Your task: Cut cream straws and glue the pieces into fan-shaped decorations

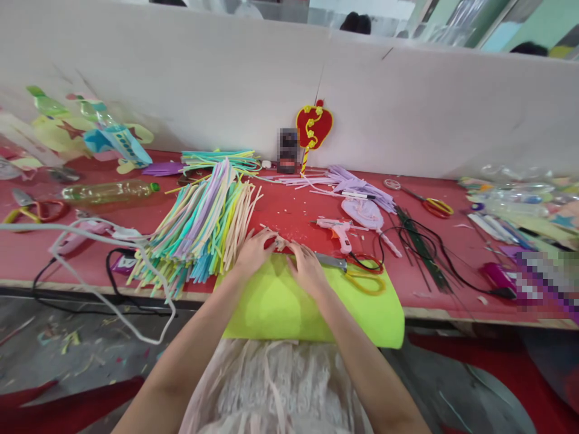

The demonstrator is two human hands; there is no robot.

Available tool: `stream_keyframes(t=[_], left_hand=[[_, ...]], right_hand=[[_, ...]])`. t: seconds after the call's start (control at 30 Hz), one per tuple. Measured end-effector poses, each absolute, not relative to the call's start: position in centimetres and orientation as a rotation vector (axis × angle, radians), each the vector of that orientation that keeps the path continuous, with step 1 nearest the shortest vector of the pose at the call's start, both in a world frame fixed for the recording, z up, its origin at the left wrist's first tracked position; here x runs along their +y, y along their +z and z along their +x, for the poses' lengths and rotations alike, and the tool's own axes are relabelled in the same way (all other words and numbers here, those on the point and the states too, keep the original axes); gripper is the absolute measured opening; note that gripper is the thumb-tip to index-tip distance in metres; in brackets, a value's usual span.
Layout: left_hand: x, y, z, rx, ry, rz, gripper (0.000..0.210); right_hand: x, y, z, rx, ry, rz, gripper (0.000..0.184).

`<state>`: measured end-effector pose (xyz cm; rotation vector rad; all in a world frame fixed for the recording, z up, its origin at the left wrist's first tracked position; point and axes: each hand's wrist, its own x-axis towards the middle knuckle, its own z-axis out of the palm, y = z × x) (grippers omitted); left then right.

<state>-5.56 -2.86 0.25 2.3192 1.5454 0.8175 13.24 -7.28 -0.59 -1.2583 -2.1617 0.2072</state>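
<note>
My left hand [257, 252] and my right hand [308, 270] meet over the far edge of a yellow-green foam sheet [271, 304]. Their fingers are closed around a small pale pink piece [280, 243], partly covered by the fingertips; its exact kind is too small to make out. Just left of my left hand lies a thick bundle of pastel pipe cleaners [194, 223]. Beside my right hand, scissors with yellow and red handles [365, 283] rest on the sheet. A pink glue gun [340, 232] lies beyond them, close to a lilac fuzzy fan shape [363, 213].
At the wall stands a red fan-shaped ornament [314, 128] beside a blurred upright object [288, 150]. A green plastic bottle [111, 190] lies left, near a looping white cable [131, 328]. Dark green stems [420, 250], a black cord and more scissors [436, 208] are at right.
</note>
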Motion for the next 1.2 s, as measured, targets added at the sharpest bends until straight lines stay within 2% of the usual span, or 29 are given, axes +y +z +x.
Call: stream_keyframes(t=[0.3,1.2], left_hand=[[-3.2,0.4,-5.3,1.586,0.796,2.36,0.025],[-3.7,0.8,-4.8,1.619,0.778,2.416,0.024]], right_hand=[[-6.9,-0.8,13.3,-2.118,0.282,-1.259,0.041],[-8.2,0.1,13.5,-2.318,0.207,-1.233,0.046]])
